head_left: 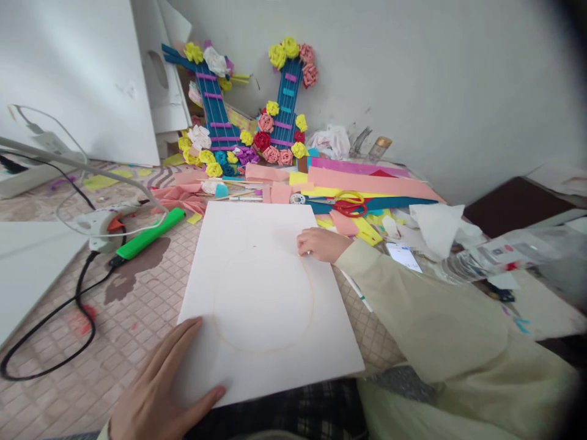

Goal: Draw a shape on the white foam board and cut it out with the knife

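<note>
A white board (263, 293) lies before me, overhanging the table's near edge. On it runs a faint yellowish curved line (313, 299), like most of a rounded outline. My left hand (160, 382) rests on the board's lower left corner, thumb and fingers apart. Near the upper right edge, my right hand (321, 244) is closed against the board at the end of the line. Its fingers pinch something small, mostly hidden, and I cannot make out what it is. A white stick with a green band (358, 290) lies just under the right forearm.
Two blue paper guitars (287, 101) trimmed with paper roses lean on the wall. Paper strips (367, 177) and red-yellow scissors (351, 205) lie behind the board. At left are a glue gun (103, 229), a green bar (151, 234) and cables; at right, a phone (403, 256) and plastic bottle (499, 252).
</note>
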Tool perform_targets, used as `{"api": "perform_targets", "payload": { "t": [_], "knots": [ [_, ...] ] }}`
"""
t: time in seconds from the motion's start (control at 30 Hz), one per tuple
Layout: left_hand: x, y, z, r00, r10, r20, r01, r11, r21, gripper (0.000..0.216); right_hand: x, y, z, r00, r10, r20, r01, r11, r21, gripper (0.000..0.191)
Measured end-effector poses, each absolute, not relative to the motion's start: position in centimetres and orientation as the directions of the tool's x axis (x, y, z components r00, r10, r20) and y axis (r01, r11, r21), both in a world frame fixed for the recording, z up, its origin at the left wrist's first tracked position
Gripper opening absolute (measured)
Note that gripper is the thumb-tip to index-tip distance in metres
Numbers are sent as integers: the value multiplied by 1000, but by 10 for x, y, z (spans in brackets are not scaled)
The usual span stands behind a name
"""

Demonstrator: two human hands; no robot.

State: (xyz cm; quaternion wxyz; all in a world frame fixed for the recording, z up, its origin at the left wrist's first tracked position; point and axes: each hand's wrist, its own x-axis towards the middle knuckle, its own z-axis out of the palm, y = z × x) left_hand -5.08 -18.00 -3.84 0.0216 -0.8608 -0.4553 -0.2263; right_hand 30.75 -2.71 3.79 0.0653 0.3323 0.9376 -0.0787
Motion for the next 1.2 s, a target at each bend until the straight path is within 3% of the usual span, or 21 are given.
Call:
{"api": "perform_targets", "payload": {
  "t": [1.2],
  "knots": [
    [-48,-178,-36,477,764,434,784,-593,183,82,314,-46,48,-713,689,-131,700,685,-203,21]
  ]
}}
